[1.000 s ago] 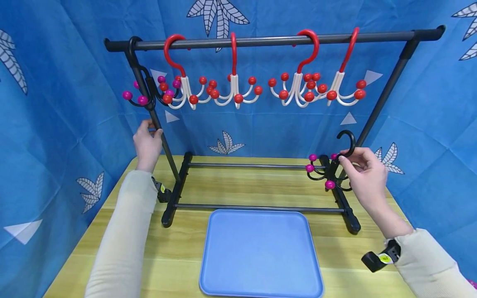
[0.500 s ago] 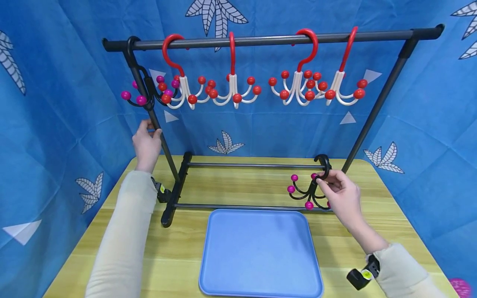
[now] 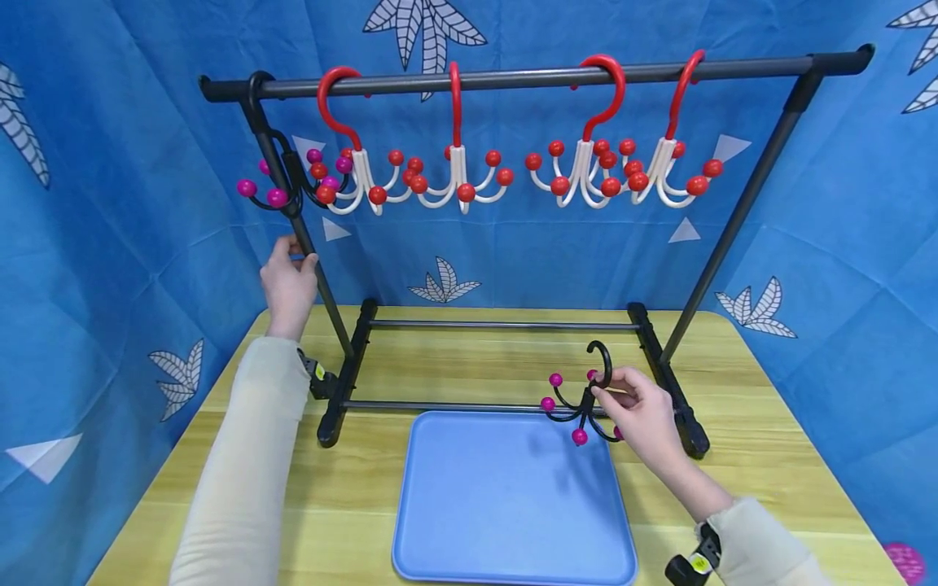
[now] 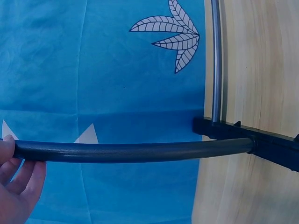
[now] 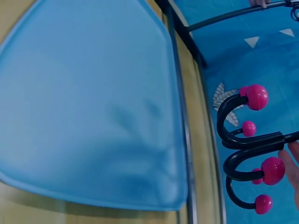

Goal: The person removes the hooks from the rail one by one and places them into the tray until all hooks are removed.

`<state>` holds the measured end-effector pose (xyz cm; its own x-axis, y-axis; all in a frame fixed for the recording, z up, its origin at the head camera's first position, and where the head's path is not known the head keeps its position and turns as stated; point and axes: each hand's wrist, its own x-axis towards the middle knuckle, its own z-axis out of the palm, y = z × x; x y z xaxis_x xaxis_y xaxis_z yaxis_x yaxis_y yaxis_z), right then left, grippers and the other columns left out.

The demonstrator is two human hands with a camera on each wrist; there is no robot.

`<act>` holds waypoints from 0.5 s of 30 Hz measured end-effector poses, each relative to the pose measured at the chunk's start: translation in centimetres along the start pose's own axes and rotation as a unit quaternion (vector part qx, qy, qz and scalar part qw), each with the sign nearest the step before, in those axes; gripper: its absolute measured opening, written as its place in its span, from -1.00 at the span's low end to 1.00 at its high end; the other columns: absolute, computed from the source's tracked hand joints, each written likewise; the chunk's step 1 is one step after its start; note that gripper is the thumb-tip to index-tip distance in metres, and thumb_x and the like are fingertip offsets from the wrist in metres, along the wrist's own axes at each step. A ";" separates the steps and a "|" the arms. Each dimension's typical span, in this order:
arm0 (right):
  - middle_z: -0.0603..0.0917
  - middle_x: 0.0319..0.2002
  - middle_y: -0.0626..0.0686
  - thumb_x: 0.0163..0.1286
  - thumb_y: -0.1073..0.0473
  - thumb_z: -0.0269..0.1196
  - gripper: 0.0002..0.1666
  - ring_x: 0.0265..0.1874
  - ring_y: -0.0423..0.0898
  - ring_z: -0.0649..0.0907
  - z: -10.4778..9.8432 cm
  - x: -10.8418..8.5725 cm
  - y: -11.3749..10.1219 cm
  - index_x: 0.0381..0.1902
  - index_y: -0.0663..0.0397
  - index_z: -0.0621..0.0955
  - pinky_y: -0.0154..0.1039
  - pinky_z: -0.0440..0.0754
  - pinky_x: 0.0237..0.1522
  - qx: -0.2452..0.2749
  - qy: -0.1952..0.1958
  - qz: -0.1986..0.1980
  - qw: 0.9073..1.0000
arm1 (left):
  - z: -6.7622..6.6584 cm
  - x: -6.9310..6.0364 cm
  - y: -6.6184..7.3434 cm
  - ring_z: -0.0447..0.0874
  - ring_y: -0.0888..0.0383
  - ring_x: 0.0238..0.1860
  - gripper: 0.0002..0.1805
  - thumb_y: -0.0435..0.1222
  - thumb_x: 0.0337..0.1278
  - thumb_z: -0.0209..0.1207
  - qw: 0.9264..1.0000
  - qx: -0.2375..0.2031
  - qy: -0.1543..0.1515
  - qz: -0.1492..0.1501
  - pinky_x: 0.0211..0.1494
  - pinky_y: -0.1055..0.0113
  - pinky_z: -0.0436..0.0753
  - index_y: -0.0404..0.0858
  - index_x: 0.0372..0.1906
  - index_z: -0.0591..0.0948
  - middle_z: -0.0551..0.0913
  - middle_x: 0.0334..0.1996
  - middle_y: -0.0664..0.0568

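Observation:
My right hand (image 3: 645, 415) pinches a black multi-hook hanger (image 3: 588, 400) with pink ball tips by the neck below its hook. It hangs upright above the far right part of a blue tray (image 3: 506, 505). In the right wrist view, the hanger's curved arms (image 5: 233, 112) and the tray show, but only the fingertips are visible. My left hand (image 3: 289, 285) holds the left post (image 3: 328, 301) of a black garment rack. The left wrist view shows thumb and fingers around that post (image 4: 126, 152).
Several white hangers (image 3: 459, 167) with red hooks and red balls hang from the top rail (image 3: 528, 80). Another black hanger (image 3: 293, 175) with pink balls hangs at its left end. Two low crossbars (image 3: 506, 325) join the rack's feet behind the tray. Blue cloth (image 3: 550, 260) surrounds the wooden table.
My right hand has carried the black hanger from beside the right post leftward and toward me, down to above the tray. The rightmost red-hooked hanger has turned slightly. My left hand stays on the post.

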<state>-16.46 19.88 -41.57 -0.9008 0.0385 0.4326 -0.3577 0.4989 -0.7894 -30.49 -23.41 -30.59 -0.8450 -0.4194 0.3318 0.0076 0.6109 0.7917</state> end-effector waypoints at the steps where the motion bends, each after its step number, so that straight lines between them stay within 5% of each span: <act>1: 0.69 -0.28 0.11 0.14 0.32 0.28 -0.89 -0.36 -0.28 0.69 0.2 -0.2 -0.1 -0.34 0.16 0.58 -0.55 0.58 -0.37 0.003 -0.007 0.002 1.000 | 0.0 0.0 0.0 0.52 -0.02 -0.01 -0.65 -0.31 0.26 0.00 1.000 0.000 -0.001 0.001 0.05 0.12 0.50 -0.27 0.14 0.39 0.52 0.02 -0.14; 7: 0.68 -0.30 0.14 0.07 0.42 0.30 -0.86 -0.37 -0.14 0.70 0.8 -1.2 -0.9 -0.39 0.22 0.57 -0.52 0.58 -0.38 -0.020 -0.027 0.000 0.999 | 0.0 -0.2 -0.1 0.54 -0.03 -0.03 -0.66 -0.32 0.27 -0.01 1.000 -0.004 0.001 0.010 0.02 0.11 0.50 -0.29 0.12 0.39 0.52 0.00 -0.16; 15: 0.68 -0.31 0.06 0.05 0.39 0.33 -0.83 -0.38 -0.20 0.68 1.7 -1.9 2.1 -0.44 0.09 0.56 -0.48 0.60 -0.38 -0.034 -0.032 0.005 0.999 | 0.0 -0.1 0.0 0.55 -0.04 -0.05 -0.67 -0.32 0.26 -0.01 1.000 -0.006 0.006 0.008 0.02 0.10 0.51 -0.29 0.11 0.40 0.52 -0.01 -0.16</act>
<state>-15.86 19.40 -44.77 -0.9186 -0.0113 0.3950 -0.3339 0.5568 -0.7606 -30.39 -23.32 -30.66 -0.8385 -0.4174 0.3503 0.0281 0.6090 0.7927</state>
